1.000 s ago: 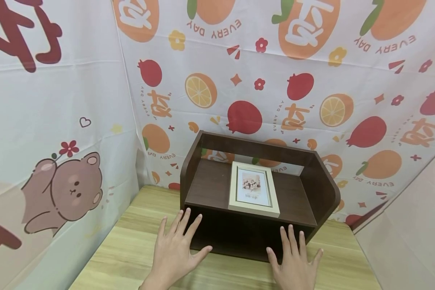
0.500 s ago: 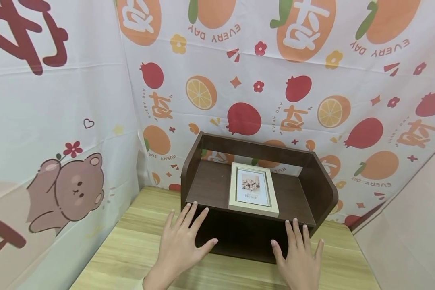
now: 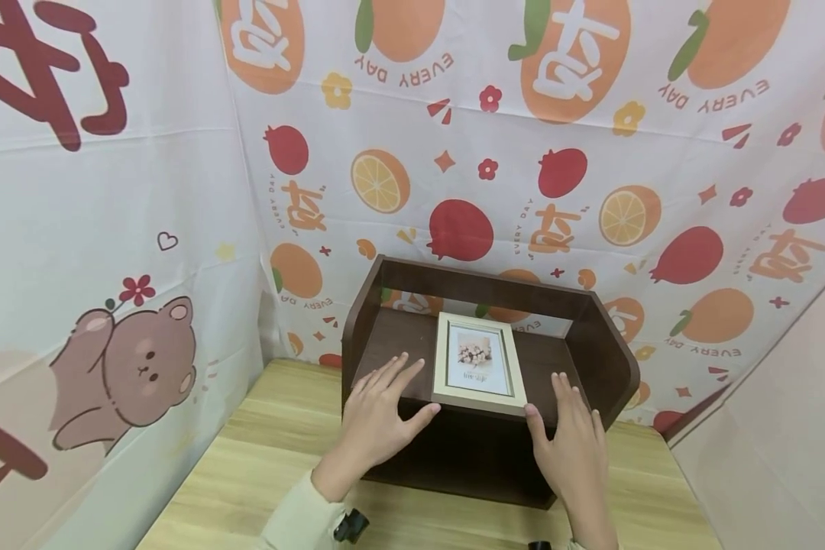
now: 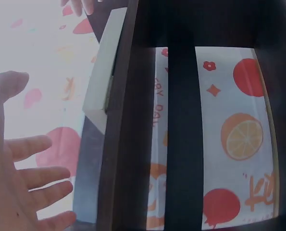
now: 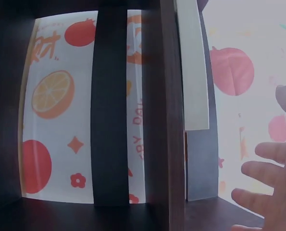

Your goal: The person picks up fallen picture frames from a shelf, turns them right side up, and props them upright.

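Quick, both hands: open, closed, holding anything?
Left hand: open, holding nothing, near the picture frame.
Right hand: open, holding nothing, also near it.

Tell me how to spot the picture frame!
Find the dark brown shelf on the light wooden table. The picture frame lies face up on the shelf's upper board, near the middle. Unlike the dark shelf around it, it has a pale cream border and a flower-like picture.

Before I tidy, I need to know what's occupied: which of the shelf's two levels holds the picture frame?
The upper level, open at the top: the picture frame lies there, while no frame shows in the lower compartment beneath.
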A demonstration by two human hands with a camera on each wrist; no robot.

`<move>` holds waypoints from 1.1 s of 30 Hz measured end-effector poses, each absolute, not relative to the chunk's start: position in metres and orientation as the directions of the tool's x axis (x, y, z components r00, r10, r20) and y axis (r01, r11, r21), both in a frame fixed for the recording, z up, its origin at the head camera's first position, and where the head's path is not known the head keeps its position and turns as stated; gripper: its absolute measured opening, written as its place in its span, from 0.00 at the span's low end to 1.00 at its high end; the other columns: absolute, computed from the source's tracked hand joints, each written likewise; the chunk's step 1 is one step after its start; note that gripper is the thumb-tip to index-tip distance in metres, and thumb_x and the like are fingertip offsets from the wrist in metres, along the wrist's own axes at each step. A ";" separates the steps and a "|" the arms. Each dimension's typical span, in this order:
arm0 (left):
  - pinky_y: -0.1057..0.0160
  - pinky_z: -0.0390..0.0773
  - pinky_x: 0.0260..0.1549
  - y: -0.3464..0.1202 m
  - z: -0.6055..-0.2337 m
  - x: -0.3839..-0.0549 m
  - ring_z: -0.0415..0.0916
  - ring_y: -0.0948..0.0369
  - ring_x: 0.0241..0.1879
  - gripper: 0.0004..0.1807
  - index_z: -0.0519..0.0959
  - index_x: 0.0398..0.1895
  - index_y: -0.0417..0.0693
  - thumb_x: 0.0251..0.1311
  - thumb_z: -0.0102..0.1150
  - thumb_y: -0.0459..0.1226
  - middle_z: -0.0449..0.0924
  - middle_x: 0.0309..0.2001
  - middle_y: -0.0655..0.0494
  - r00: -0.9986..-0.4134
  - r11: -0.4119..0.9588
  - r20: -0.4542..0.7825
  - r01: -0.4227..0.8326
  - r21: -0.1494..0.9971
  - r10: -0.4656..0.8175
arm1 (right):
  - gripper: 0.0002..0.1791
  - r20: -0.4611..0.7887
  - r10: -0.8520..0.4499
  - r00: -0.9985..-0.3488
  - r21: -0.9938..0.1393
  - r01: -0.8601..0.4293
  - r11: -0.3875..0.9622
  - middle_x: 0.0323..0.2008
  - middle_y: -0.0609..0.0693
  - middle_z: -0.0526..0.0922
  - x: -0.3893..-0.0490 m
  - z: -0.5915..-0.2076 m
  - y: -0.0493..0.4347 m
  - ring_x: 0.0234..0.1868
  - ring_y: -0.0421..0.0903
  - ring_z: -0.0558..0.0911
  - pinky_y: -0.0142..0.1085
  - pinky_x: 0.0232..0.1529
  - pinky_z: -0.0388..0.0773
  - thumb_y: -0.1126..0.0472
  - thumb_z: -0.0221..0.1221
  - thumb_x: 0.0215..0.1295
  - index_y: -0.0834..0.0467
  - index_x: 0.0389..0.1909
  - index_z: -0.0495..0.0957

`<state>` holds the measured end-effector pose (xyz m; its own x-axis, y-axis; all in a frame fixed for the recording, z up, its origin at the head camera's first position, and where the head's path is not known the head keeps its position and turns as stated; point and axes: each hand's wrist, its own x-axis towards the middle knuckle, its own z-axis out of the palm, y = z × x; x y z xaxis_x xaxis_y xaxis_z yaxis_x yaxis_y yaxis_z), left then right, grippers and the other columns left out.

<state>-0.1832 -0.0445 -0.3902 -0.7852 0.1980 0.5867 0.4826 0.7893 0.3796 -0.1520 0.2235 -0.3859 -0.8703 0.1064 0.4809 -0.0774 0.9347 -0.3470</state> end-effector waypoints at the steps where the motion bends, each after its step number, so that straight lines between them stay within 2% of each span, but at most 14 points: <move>1: 0.44 0.69 0.60 -0.043 -0.390 -0.187 0.69 0.50 0.65 0.36 0.72 0.65 0.56 0.54 0.60 0.60 0.71 0.66 0.48 -0.801 0.776 0.566 0.477 0.412 0.192 | 0.36 0.475 0.108 -0.873 -0.355 -0.078 0.932 0.72 0.58 0.62 -0.155 -0.385 0.224 0.70 0.62 0.63 0.62 0.67 0.53 0.41 0.49 0.71 0.56 0.73 0.57; 7: 0.38 0.68 0.57 -0.033 -0.387 -0.208 0.70 0.48 0.64 0.36 0.71 0.66 0.57 0.55 0.59 0.60 0.71 0.66 0.49 -0.880 0.721 0.443 0.418 0.553 0.170 | 0.37 0.393 0.124 -0.911 -0.411 -0.054 0.910 0.71 0.60 0.64 -0.174 -0.382 0.225 0.70 0.62 0.64 0.62 0.65 0.55 0.39 0.48 0.71 0.55 0.74 0.56; 15: 0.39 0.66 0.58 -0.023 -0.388 -0.237 0.69 0.46 0.64 0.37 0.68 0.69 0.58 0.58 0.58 0.60 0.72 0.65 0.49 -0.937 0.655 0.316 0.335 0.678 0.152 | 0.37 0.360 0.098 -0.928 -0.439 -0.076 0.895 0.69 0.61 0.65 -0.202 -0.389 0.229 0.67 0.63 0.68 0.64 0.62 0.59 0.40 0.51 0.69 0.55 0.72 0.59; 20: 0.39 0.60 0.61 -0.022 -0.390 -0.251 0.68 0.46 0.65 0.36 0.67 0.69 0.56 0.59 0.58 0.58 0.71 0.66 0.48 -0.952 0.652 0.259 0.300 0.696 0.162 | 0.35 0.326 0.068 -0.943 -0.431 -0.084 0.899 0.68 0.61 0.67 -0.215 -0.394 0.231 0.65 0.63 0.68 0.62 0.59 0.61 0.41 0.52 0.70 0.55 0.71 0.61; 28: 0.40 0.60 0.62 -0.023 -0.390 -0.258 0.68 0.46 0.64 0.35 0.70 0.67 0.55 0.58 0.61 0.57 0.72 0.65 0.50 -0.953 0.698 0.238 0.300 0.651 0.188 | 0.33 0.298 0.047 -0.953 -0.433 -0.091 0.897 0.65 0.60 0.68 -0.224 -0.403 0.237 0.62 0.61 0.69 0.58 0.57 0.61 0.41 0.52 0.69 0.53 0.70 0.64; 33: 0.38 0.58 0.63 -0.025 -0.389 -0.261 0.67 0.46 0.65 0.35 0.71 0.66 0.57 0.56 0.61 0.58 0.73 0.65 0.50 -0.953 0.693 0.219 0.303 0.655 0.210 | 0.31 0.300 0.039 -0.953 -0.413 -0.092 0.906 0.59 0.60 0.73 -0.226 -0.402 0.240 0.58 0.60 0.70 0.56 0.53 0.61 0.41 0.52 0.68 0.55 0.66 0.70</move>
<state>-0.2611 -0.0247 -0.3890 -0.9530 0.2099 0.2185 0.3027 0.6926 0.6547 -0.2263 0.2396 -0.4018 -0.9533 0.0393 0.2995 -0.0923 0.9062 -0.4126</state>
